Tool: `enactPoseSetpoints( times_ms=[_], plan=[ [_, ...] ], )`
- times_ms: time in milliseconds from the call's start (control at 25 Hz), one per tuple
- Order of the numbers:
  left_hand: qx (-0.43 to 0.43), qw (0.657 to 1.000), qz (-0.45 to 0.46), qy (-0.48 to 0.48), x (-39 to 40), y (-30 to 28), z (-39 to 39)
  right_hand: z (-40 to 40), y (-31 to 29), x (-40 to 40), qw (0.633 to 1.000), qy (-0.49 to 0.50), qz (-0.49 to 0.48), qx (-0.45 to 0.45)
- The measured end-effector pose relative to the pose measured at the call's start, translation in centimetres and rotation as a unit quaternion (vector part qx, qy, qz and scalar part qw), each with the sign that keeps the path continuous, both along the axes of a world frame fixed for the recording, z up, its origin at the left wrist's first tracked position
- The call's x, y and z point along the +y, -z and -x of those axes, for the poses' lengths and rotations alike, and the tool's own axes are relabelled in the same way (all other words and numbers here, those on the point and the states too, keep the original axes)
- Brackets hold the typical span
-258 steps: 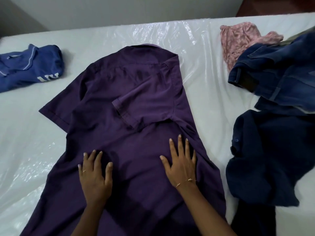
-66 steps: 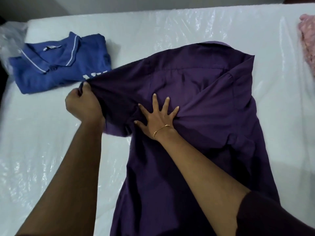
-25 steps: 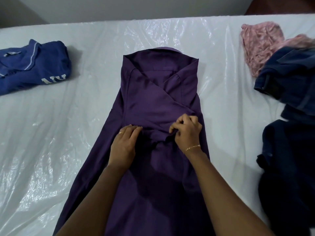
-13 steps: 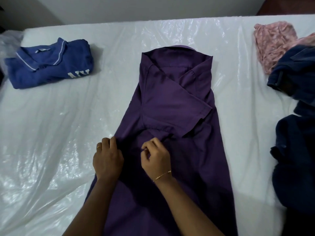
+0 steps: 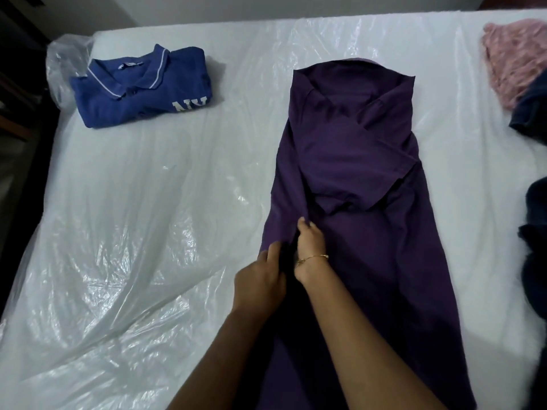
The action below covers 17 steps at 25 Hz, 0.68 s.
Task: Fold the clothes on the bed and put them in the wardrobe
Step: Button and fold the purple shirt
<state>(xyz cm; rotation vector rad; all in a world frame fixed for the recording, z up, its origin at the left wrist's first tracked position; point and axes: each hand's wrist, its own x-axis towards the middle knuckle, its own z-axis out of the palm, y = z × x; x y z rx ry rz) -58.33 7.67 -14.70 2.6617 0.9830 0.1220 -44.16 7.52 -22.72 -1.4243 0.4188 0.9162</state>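
Status: folding in progress; nothing is stored yet, as far as this view shows, and the wardrobe is not in view. The purple shirt [image 5: 364, 179] lies lengthwise on the bed [image 5: 177, 179], both sides and both sleeves turned inward to form a long narrow strip; the lengthwise folds remain to be made. The left hand [image 5: 260, 285] and right hand [image 5: 309, 242] sit together at the shirt's left edge; each grip is closed, pinching a fold of purple cloth. A blue polo shirt [image 5: 142, 87] lies folded at the far left of the bed; judged complete but not put away. A pink garment [image 5: 512, 57] and dark blue clothes [image 5: 532, 113] lie unfolded at the right edge; judged still pending.
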Motion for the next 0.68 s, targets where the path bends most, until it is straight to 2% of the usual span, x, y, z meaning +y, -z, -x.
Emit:
enactPoseSetpoints(
  times_ms=[80, 160, 280, 320, 400, 520, 680],
  plan=[
    [0.044, 0.998, 0.030, -0.029, -1.8, 0.9, 1.2, -0.9, -0.1, -1.6, 0.998, 0.031, -0.026, 0.052],
    [0.054, 0.995, 0.054, -0.068, -3.4, 1.3, 2.8, 0.0, -1.1, -3.0, 0.993, -0.036, -0.044, 0.105],
    [-0.010, 0.993, 0.081, -0.083, -5.6, 0.7, 4.1, 3.1, -3.2, -4.5, 0.971, -0.237, 0.005, 0.028],
    [-0.045, 0.992, 0.087, -0.077, -6.4, 0.2, 3.9, 3.5, -3.2, -5.0, 0.969, -0.245, 0.014, -0.007],
    [-0.089, 0.990, 0.091, -0.058, -8.1, -0.9, 2.9, 3.1, -2.7, -6.4, 0.978, -0.198, 0.040, -0.045],
    [-0.076, 0.992, 0.097, -0.029, -11.5, -1.2, 2.3, 3.2, -2.9, -9.7, 0.982, -0.153, 0.100, -0.046],
    [-0.052, 0.986, 0.144, -0.067, -14.8, 0.8, 5.8, 7.7, -3.3, -14.6, 0.948, -0.286, 0.134, -0.028]
  ],
)
